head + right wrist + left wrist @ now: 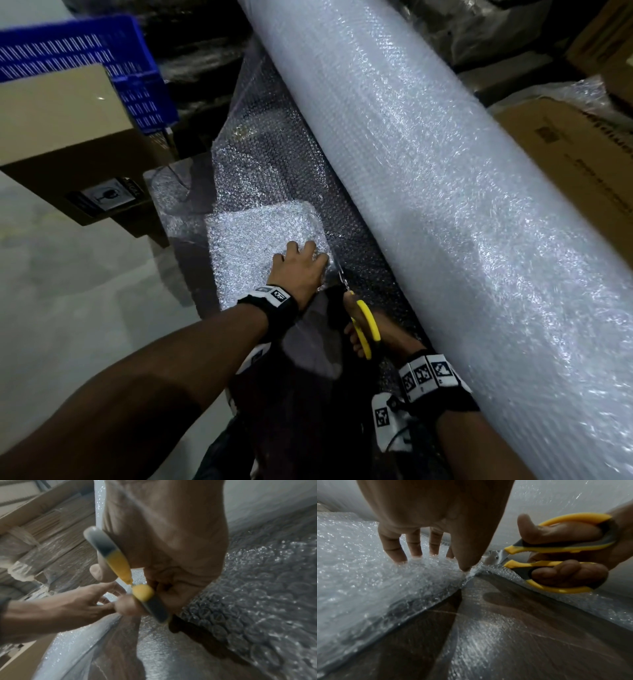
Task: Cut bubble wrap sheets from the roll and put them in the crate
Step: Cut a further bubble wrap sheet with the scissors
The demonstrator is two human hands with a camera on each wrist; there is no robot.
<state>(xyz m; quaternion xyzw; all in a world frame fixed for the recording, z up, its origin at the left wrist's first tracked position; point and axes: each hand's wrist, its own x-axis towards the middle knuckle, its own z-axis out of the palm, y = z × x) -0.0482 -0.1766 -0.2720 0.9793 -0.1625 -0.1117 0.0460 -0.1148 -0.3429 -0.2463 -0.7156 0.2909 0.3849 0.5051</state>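
Beside the big white bubble-wrap roll (428, 192), the left hand (301, 270) presses straight fingers on the unrolled clear bubble-wrap sheet (260, 240). Right hand (383, 339), its grip clamped on yellow-handled scissors (366, 325), has the blades at the sheet's edge.

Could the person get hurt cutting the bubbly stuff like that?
Maybe. The left hand presses the bubble wrap sheet with its thumb right beside the blades of the scissors held by the right hand, so a nick is possible. The sheet bunches up under the fingers, so the cut might wander or snag.
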